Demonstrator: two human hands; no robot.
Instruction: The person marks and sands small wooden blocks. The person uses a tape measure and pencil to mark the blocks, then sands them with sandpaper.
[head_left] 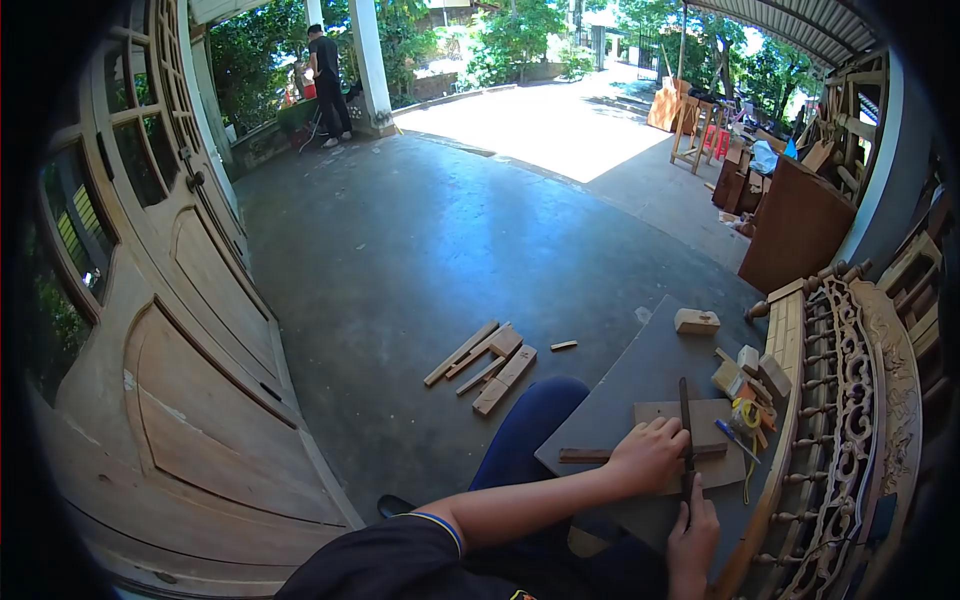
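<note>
A long, narrow dark tool that looks like a file lies across a dark wooden strip. My right hand is closed round the tool's near end. My left hand is closed over the strip, its fingertips right beside the tool where the two cross; the palm hides part of the strip. Beneath them is a flat brown board on a grey work surface. To the right are a yellow tape measure and a blue pen.
Wood blocks sit on the work surface. Several wooden pieces lie on the floor. A carved wooden panel stands close on the right, a wooden door on the left. Another person stands far back near a pillar.
</note>
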